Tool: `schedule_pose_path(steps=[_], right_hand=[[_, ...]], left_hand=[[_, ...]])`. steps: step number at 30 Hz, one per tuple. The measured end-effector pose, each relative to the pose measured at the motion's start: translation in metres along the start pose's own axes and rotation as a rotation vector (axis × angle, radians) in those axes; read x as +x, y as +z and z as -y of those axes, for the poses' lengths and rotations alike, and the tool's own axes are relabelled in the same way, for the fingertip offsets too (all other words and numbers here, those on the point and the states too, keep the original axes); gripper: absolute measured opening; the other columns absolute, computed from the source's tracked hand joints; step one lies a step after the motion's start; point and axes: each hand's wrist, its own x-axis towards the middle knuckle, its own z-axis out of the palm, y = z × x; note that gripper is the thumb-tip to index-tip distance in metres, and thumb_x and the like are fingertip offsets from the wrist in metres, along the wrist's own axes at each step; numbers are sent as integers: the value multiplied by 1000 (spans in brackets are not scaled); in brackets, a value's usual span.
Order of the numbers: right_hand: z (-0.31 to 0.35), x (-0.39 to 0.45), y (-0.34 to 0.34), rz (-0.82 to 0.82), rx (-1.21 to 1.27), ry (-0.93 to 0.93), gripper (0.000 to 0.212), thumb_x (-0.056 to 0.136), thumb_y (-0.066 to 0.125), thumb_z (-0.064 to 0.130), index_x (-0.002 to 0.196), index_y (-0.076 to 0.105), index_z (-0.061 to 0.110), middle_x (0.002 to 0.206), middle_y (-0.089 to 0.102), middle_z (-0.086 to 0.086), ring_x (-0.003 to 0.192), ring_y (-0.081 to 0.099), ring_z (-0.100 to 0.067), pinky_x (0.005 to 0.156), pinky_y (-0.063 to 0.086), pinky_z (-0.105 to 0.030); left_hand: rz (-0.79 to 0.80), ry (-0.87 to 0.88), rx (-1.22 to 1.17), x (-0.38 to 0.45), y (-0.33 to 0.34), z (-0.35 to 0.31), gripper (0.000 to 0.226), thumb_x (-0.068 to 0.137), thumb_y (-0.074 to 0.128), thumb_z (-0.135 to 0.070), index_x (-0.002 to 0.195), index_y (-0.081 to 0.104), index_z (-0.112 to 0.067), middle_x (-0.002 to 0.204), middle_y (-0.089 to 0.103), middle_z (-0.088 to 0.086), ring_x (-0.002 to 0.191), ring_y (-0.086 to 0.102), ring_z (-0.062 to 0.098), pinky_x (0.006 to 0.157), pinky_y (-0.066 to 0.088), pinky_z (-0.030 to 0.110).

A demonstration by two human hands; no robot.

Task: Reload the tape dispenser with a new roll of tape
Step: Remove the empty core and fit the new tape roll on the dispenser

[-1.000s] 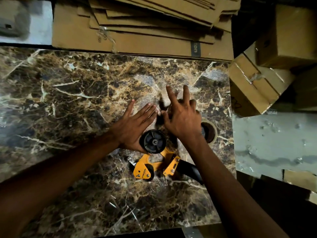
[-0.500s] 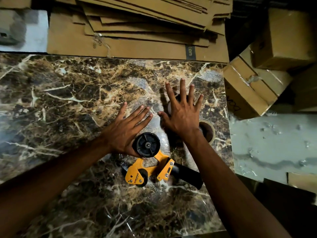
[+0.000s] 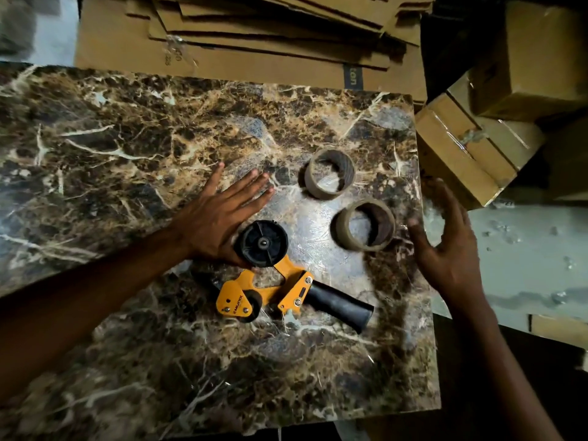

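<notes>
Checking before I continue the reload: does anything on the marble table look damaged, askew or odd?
The farther tape roll looks like a bare cardboard core with a torn, ragged inner rim. The dispenser lies on its side, spool empty. Nothing looks spilled.

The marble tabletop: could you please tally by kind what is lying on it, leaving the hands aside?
Tape dispenser: 1
Cardboard rings, whether tape rolls or bare cores I cannot tell: 2 (farther ring, nearer ring)
Total: 3
</notes>
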Motion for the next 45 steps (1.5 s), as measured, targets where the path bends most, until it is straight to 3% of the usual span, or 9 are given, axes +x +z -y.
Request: schedule_pose_path(steps=[4, 10, 13, 18, 25, 31, 36, 42, 45], right_hand=[[0, 2, 2, 38, 4, -88, 76, 96, 54, 59, 162, 22, 41, 168, 34, 1, 147, 43, -28, 110, 46, -59], [17, 6, 30, 267, -229, -155, 111, 74, 54, 91, 163, 5, 47, 172, 15, -14, 150, 32, -49, 104, 46, -73], [27, 1, 51, 346, -286, -142, 119, 66, 59, 93, 161, 3, 48, 164, 27, -18, 143, 37, -51, 104, 46, -71], [31, -4, 57, 236, -321, -128, 112, 75, 73, 73, 162, 10, 44, 150, 42, -15, 138, 41, -41, 113, 31, -71], [48, -25, 46, 188, -141, -156, 107, 75, 66, 77, 162, 16, 39, 141, 47, -9, 118, 60, -35, 103, 45, -67], [116, -43, 52, 306, -203, -349, 115, 73, 64, 83, 162, 8, 36, 156, 44, -7, 130, 58, -36, 113, 37, -66], [150, -54, 79, 340, -355, -436, 110, 72, 57, 89, 157, 24, 27, 145, 51, -9, 128, 52, -38, 101, 42, -59], [166, -63, 100, 286, -462, -510, 96, 79, 59, 78, 153, 34, 23, 140, 51, -11, 123, 54, -39, 101, 42, -62], [171, -62, 102, 307, -481, -520, 92, 82, 56, 77, 153, 33, 24, 143, 49, -11, 129, 52, -38, 106, 38, -64]], left_hand=[[0, -6, 3, -1, 0, -3, 144, 66, 37, -108, 169, 14, -10, 177, 6, 17, 164, 7, 33, 122, 5, 79], [87, 14, -107, -7, -13, 11, 145, 59, 38, -112, 169, -11, -30, 178, -3, 1, 165, 1, 23, 128, -3, 69], [88, -23, -200, -14, -25, 13, 144, 58, 40, -111, 168, -11, -34, 178, -3, -4, 165, 5, 18, 130, -1, 63], [-28, -69, -332, -18, -46, -8, 137, 62, 31, -110, 170, -2, -33, 178, 2, -8, 164, 4, 13, 130, 1, 63], [-81, -83, -327, -7, -58, -43, 137, 65, 29, -109, 171, 4, -26, 178, 6, -5, 165, 2, 16, 131, -6, 58], [-90, -140, -377, -27, -56, -42, 132, 68, 35, -107, 170, 10, -27, 176, 16, -5, 164, 13, 20, 132, 6, 60], [-140, -208, -367, -55, -56, -38, 125, 71, 35, -104, 170, 11, -32, 174, 16, -11, 163, 12, 15, 133, 3, 52], [-155, -246, -138, -69, -56, -39, 120, 79, 12, -100, 171, 4, -24, 179, -3, 4, 165, -6, 30, 125, -2, 73], [-165, -265, -80, -73, -53, -45, 113, 86, 11, -95, 171, 3, -21, 179, -4, 8, 164, -8, 34, 123, -3, 76]])
